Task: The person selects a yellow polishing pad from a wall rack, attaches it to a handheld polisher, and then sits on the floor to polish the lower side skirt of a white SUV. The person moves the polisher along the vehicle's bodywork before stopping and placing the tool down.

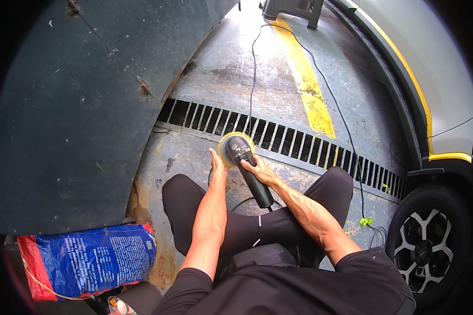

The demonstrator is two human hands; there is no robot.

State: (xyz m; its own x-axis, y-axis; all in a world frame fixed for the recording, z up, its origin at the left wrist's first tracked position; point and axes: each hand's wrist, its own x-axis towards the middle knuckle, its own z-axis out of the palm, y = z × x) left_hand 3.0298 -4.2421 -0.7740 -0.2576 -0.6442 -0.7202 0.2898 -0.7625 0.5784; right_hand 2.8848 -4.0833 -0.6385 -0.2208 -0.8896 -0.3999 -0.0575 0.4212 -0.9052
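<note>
A black handheld polisher point(255, 181) with a round yellow-edged pad point(226, 161) is held between my knees, its head away from me and its handle towards me. My right hand point(258, 170) wraps round the polisher's body just behind the head. Beside the pad's left edge is my left hand point(218, 163), with a finger stretched out; it seems to touch the rim, and its other fingers are partly hidden. From the handle's end a black cord point(242, 202) runs down behind my leg.
A floor drain grate point(278, 139) crosses just beyond the polisher. More cable point(331, 92) loops over the floor and yellow stripe point(305, 79). A dark panel point(79, 121) stands left, above a blue-red sack point(92, 260). At right are a car wheel point(423, 247) and car body point(431, 58). A stool point(294, 8) stands ahead.
</note>
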